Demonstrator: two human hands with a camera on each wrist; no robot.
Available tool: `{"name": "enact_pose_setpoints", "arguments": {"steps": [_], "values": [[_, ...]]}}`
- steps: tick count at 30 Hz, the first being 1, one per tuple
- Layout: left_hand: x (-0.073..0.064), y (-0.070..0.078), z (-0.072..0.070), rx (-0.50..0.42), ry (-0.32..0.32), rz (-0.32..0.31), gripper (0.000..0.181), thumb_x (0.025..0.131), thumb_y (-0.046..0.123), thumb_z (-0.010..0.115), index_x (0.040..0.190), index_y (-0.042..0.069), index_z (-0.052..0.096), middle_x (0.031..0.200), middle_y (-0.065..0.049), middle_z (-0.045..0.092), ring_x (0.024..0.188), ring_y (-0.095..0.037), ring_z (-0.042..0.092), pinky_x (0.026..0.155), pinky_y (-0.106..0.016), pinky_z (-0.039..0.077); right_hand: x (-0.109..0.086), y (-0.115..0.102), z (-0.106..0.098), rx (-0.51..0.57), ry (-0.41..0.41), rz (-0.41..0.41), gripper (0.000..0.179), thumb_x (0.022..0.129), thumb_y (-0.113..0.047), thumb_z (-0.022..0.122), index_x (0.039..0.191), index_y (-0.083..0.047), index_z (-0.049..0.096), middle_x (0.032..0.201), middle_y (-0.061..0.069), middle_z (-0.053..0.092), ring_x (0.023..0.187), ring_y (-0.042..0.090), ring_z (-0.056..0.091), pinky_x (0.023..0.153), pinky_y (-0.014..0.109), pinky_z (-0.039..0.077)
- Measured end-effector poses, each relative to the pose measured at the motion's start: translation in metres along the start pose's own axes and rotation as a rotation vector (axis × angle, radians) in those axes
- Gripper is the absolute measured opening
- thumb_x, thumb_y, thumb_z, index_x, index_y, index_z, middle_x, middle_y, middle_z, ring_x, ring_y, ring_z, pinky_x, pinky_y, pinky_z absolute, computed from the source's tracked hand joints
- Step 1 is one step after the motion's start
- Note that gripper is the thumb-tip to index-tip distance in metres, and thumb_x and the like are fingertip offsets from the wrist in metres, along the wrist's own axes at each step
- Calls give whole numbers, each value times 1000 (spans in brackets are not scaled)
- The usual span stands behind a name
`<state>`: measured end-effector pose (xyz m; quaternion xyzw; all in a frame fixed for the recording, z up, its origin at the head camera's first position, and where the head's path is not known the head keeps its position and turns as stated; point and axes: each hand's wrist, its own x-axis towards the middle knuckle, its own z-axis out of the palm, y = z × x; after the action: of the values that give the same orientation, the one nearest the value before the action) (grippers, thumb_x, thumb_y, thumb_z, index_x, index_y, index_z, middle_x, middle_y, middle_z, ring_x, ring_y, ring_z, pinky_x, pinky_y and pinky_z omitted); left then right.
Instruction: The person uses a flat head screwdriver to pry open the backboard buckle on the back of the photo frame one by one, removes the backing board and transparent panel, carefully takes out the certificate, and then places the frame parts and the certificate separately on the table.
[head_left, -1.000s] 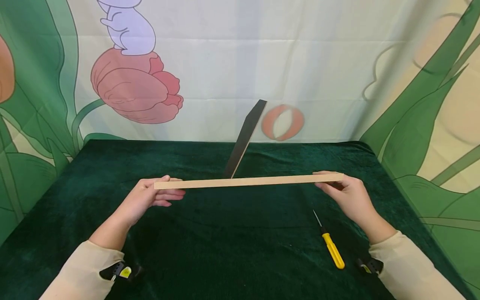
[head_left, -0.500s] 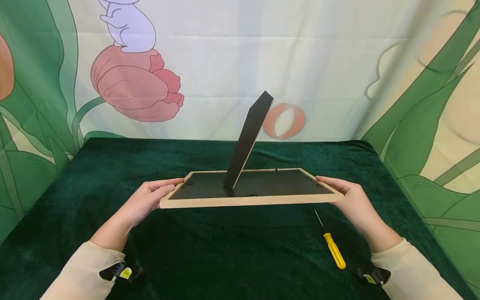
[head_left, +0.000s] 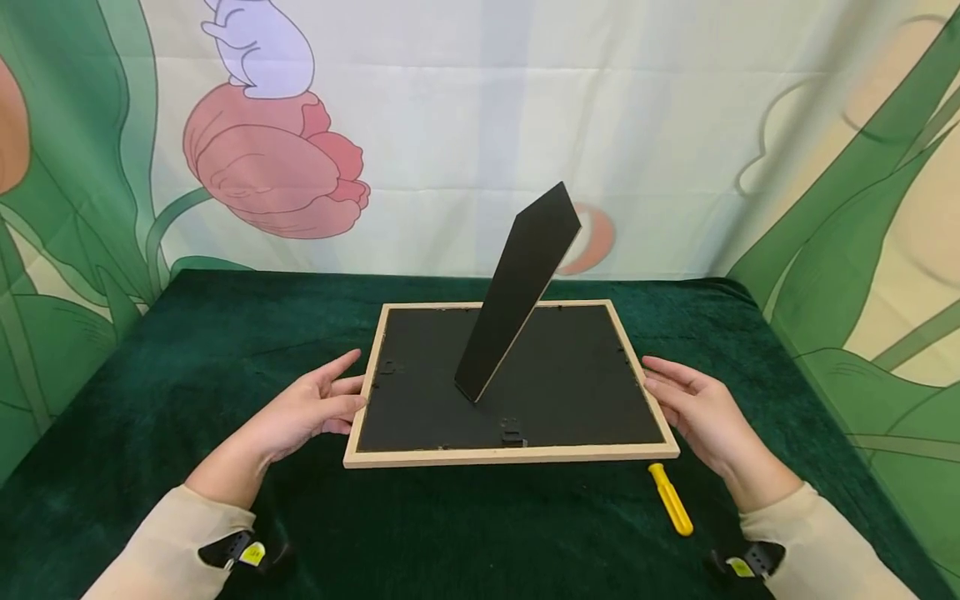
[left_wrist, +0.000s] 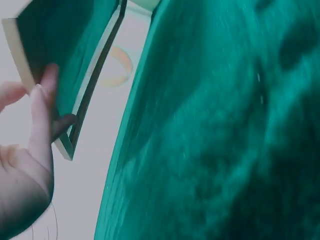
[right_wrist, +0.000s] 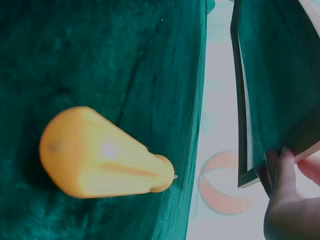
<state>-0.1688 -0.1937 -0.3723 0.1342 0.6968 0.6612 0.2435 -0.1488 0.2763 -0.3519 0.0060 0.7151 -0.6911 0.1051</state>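
A picture frame with a pale wooden rim is held back side up above the table, its black backing facing up. From the backing a black easel leg stands up at a slant. My left hand holds the left rim between thumb and fingers; some fingertips are hidden under it. At the right rim my right hand grips in the same manner. Both wrist views show the frame's glossy underside reflecting green. Below the frame's near right corner lies a screwdriver; only its yellow handle shows in the head view.
Dark green velvet cloth covers the table. Behind it hangs a pale curtain printed with a rabbit, flowers and leaves, which also runs along both sides.
The frame has tipped from edge-on to showing its whole back, with its near edge lower. The easel leg leans further right, and the screwdriver's shaft is now covered. Both hands stay at the rims.
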Motion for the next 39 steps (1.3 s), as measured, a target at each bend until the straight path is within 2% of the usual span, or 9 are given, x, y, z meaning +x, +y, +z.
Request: {"name": "enact_pose_setpoints", "arguments": {"steps": [5,8,12,15,22,27,31,39], "values": [[-2,1,3,-29,-33,-73,75,90,9,61,147,-3,13,142,-21,37,101,-25,63,84,-33,51,3,1,0,-81,20,63,66,91,-25,61,140,8,32,106,-9,64,93,7,64,80,25,51],[-4,2,4,-10,-34,-86,71,90,9,61,145,-6,18,138,-23,42,101,-26,63,87,-35,49,4,2,-1,-138,-4,69,65,92,-26,60,139,9,33,113,-1,64,93,9,65,80,26,51],[-7,2,5,15,-8,-100,72,90,10,62,144,-7,18,127,-26,49,102,-27,62,89,-36,48,5,5,0,-219,-38,63,62,93,-27,59,138,9,35,125,14,57,95,10,64,82,28,51],[-7,0,6,34,22,-111,71,89,10,62,143,-8,20,124,-25,51,102,-28,61,90,-37,47,6,7,1,-279,-52,76,59,93,-26,58,136,9,38,128,20,53,97,12,63,84,30,51],[-6,-9,10,72,75,-145,66,89,4,60,143,-7,24,120,-24,52,97,-28,62,88,-42,48,6,10,5,-414,-91,86,53,94,-22,58,134,9,42,127,23,53,107,26,59,88,38,48],[-3,-11,15,123,116,-148,66,88,4,62,142,-7,26,118,-24,51,93,-27,62,86,-43,49,4,10,6,-512,-119,98,53,94,-24,57,133,9,43,125,23,54,109,29,58,89,40,48],[-3,-10,16,151,135,-159,64,88,3,61,142,-7,27,117,-23,51,92,-27,62,85,-44,49,5,10,9,-539,-127,128,59,93,-30,58,134,9,41,127,24,53,110,29,57,89,40,48],[-3,-12,18,172,137,-176,62,88,1,59,141,-8,28,115,-23,52,91,-26,62,84,-44,50,5,9,12,-514,-139,185,63,93,-32,58,135,10,38,129,24,51,111,29,56,87,38,49]]}}
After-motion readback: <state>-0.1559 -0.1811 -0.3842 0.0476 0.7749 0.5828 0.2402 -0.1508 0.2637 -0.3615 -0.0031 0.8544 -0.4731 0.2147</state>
